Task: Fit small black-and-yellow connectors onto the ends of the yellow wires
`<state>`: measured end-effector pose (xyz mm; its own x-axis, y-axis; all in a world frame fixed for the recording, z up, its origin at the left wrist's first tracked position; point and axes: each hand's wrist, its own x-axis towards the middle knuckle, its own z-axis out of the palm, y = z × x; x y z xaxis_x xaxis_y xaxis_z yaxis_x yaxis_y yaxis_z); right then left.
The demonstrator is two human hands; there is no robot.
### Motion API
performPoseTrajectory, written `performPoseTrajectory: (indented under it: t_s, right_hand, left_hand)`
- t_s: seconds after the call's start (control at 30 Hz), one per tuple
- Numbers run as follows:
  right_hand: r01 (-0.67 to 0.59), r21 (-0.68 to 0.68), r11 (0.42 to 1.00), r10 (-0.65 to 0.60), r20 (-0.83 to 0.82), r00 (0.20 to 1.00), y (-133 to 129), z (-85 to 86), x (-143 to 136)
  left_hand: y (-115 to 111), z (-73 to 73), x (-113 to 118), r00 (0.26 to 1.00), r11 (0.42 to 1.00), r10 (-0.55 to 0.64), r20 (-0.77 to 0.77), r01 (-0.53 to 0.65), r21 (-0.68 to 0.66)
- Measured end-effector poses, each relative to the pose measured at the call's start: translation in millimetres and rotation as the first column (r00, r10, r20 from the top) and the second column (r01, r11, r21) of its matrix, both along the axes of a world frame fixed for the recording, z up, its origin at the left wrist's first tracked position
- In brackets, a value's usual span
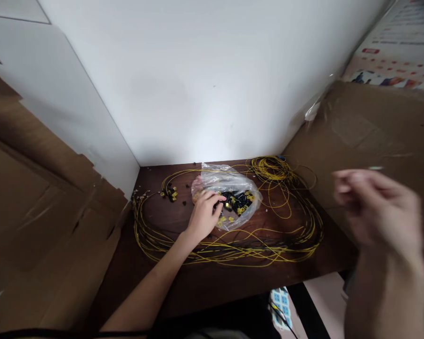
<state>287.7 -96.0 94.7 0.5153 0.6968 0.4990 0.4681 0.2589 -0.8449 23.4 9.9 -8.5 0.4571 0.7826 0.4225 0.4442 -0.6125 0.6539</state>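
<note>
My left hand reaches over a clear plastic bag, thumb and index finger apart at its opening. Small black and yellow plastic pieces fill the bag, right by the fingertips. Raised at the right is my right hand, blurred, with fingers pinched together. A tiny pale tip shows above them, too small to name. Yellow cable lies in a wide loop around the bag on the dark brown tabletop.
A tangled coil of thin yellow cable lies at the back right. Several loose black and yellow pieces sit left of the bag. Cardboard stands at the left, a cardboard box at the right. Below the front edge shows a power strip.
</note>
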Motion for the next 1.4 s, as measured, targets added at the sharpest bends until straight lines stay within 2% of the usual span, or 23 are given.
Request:
performPoseTrajectory:
  t_s: [0.03,0.1,0.17,0.23,0.4,0.53,0.67,0.8,0.9,0.97,1.07,1.17,1.27,1.4]
  right_hand:
    - [-0.118,-0.089,0.989,0.115,-0.039,0.993,11.0,-4.4,-17.0]
    - [-0.339,-0.265,0.903,0.347,-0.016,0.938,33.8,-16.7,-46.0]
    - [-0.444,-0.295,0.846,0.455,-0.032,0.89,56.5,-31.6,-66.4]
    - [-0.448,-0.281,0.849,0.463,-0.014,0.886,77.4,-45.9,-79.7]
    - [-0.339,-0.203,0.919,0.357,0.06,0.932,108.6,-71.9,-100.8]
    - [-0.339,-0.133,0.931,0.355,0.115,0.928,108.9,-86.3,-110.1]
    - [-0.358,-0.099,0.928,0.37,0.171,0.913,102.5,-93.7,-110.4]
    - [-0.362,-0.1,0.927,0.374,0.159,0.914,101.3,-93.1,-106.9]
    - [-0.358,-0.088,0.93,0.366,0.112,0.924,102.1,-90.6,-103.5]
    - [-0.348,-0.077,0.934,0.354,0.087,0.931,102.2,-89.4,-101.8]
    - [-0.347,-0.078,0.935,0.352,0.076,0.933,100.9,-89.4,-102.2]
    - [-0.393,-0.093,0.915,0.399,0.065,0.915,97.7,-90.3,-106.6]
    - [-0.458,-0.134,0.879,0.468,0.059,0.882,93.0,-89.7,-112.0]
    - [-0.495,-0.192,0.847,0.524,0.155,0.837,88.5,-87.7,-116.2]
  left_hand:
    - [-0.1,-2.6,1.4,0.998,0.998,-0.011,-0.057,0.014,0.061]
    - [-0.8,-6.1,4.7,0.985,0.991,-0.013,-0.17,0.034,0.126]
    - [-0.7,-8.0,8.7,0.962,0.988,0.018,-0.272,0.025,0.154]
    - [0.6,-8.4,13.2,0.937,0.986,0.058,-0.344,-0.001,0.166]
    - [5.0,-2.9,25.3,0.882,0.977,0.174,-0.439,-0.099,0.188]
    - [6.5,4.5,33.5,0.846,0.975,0.205,-0.492,-0.135,0.174]
    - [11.5,6.5,39.1,0.857,0.98,0.19,-0.479,-0.133,0.15]
    - [20.2,6.7,37.8,0.917,0.993,0.097,-0.388,-0.066,0.094]
    - [22.4,10.3,27.4,0.98,0.997,0.072,-0.187,-0.066,0.039]
    - [20.7,12.6,16.2,0.991,0.995,0.104,-0.079,-0.104,0.01]
    - [16.2,11.0,-1.8,0.989,0.989,0.14,0.038,-0.138,-0.045]
    - [12.9,3.1,-13.7,0.964,0.972,0.195,0.178,-0.167,-0.163]
    - [11.6,-3.9,-17.1,0.933,0.958,0.231,0.277,-0.168,-0.233]
    - [10.3,-4.7,-15.5,0.91,0.952,0.255,0.326,-0.178,-0.247]
